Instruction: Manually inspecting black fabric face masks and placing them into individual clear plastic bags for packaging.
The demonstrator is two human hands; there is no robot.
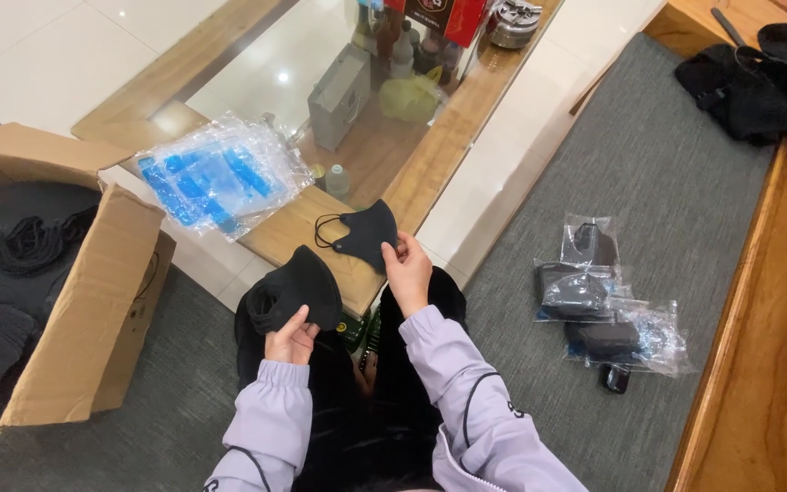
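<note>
Right hand [407, 269] has a pinch grip closed on one edge of a single black face mask [368, 232], held up over the near edge of the wooden bench [307, 228], ear loops dangling off the left side; left hand [291, 335] is closed around a stack of black masks [295, 290] sitting just above the lap, thumb on the front and fingers wrapped behind.

My take on doing this bit well: keep the pinch right at the edge like that so the cup shape doesn't get crushed; let the loops hang free before moving it, because from here they look like they could snag on the stack; keep the left grip firm but not squeezing, or the stack will fan out and two will come off together.

Further out: a pile of clear plastic bags with blue print [216, 175] lies on the bench just left of the held mask, within easy reach; a few bagged masks [598, 310] are lying on the grey cushion [667, 182] well to the right; an open cardboard box [93, 301] with more black stuff inside stands to the left; I'd say keeping loose ones left and bagged ones right saves mix-ups.
</note>
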